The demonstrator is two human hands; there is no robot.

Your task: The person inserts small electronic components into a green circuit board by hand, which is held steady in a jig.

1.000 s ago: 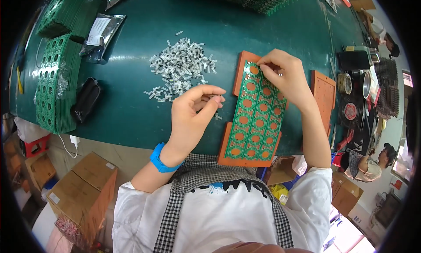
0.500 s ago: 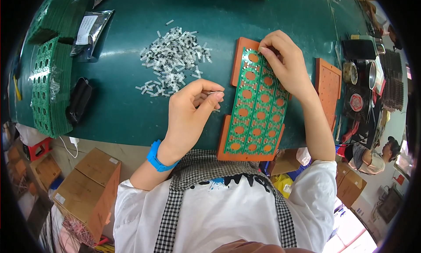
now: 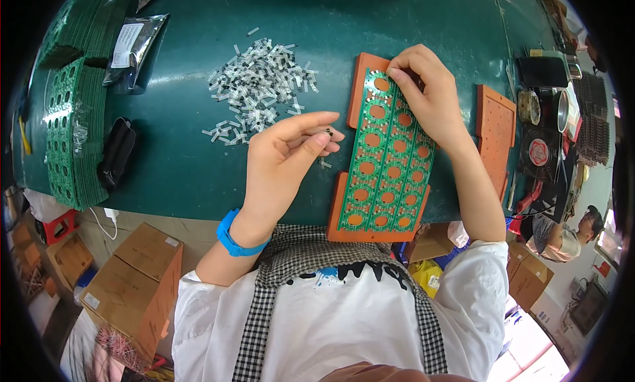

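Observation:
A green circuit board panel (image 3: 366, 153) with rows of round holes lies on an orange-brown fixture plate (image 3: 356, 104). At its top end my right hand (image 3: 426, 94) is closed, thumb and index fingertip pinched together at the board. Whatever is between those fingertips is hidden. Left of the board my left hand (image 3: 286, 156) hovers over the table, index finger lifted and extended. A tiny dark part (image 3: 329, 132) sits between its thumb and another finger. One small clear strip (image 3: 324, 164) shows just below these fingers. Farther left is a heap of small clear strips with dark bits (image 3: 261, 78).
Stacks of green circuit boards (image 3: 65, 130) stand at the left edge of the green table (image 3: 192, 164). Nearby are a silver bag (image 3: 135, 48) and a black object (image 3: 119, 150). To the right lie another orange-brown plate (image 3: 495, 127) and a tape roll (image 3: 528, 108).
My left index finger has lifted and straightened away from the thumb, uncovering the tiny dark part. The left hand has shifted slightly left. My right hand has stayed almost in place.

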